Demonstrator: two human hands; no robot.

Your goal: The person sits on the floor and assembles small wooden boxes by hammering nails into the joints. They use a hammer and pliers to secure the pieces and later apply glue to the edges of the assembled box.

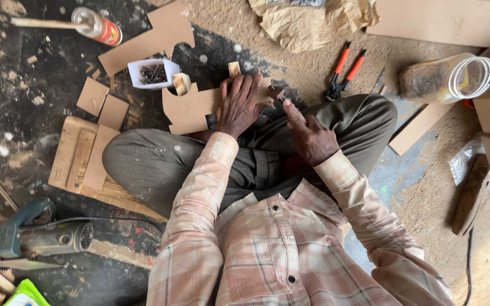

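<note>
I sit cross-legged on the floor. My left hand (pixel 238 105) lies flat on a cut brown board piece (pixel 191 110) that rests across my knees, pressing it down. My right hand (pixel 308 135) is closed around a small tool, its dark head (pixel 278 92) near the board's right edge. Two small wooden blocks (pixel 181 83) stand at the board's far edge. A white tray of dark nails (pixel 153 73) sits just beyond the board.
Red-handled pliers (pixel 342 71) lie at right, beside a clear plastic jar (pixel 449 78) on its side. Board offcuts (pixel 94 96), a wooden plank (pixel 77 156), a power tool (pixel 43 235), a red can (pixel 98 25) and crumpled paper (pixel 307 20) surround me.
</note>
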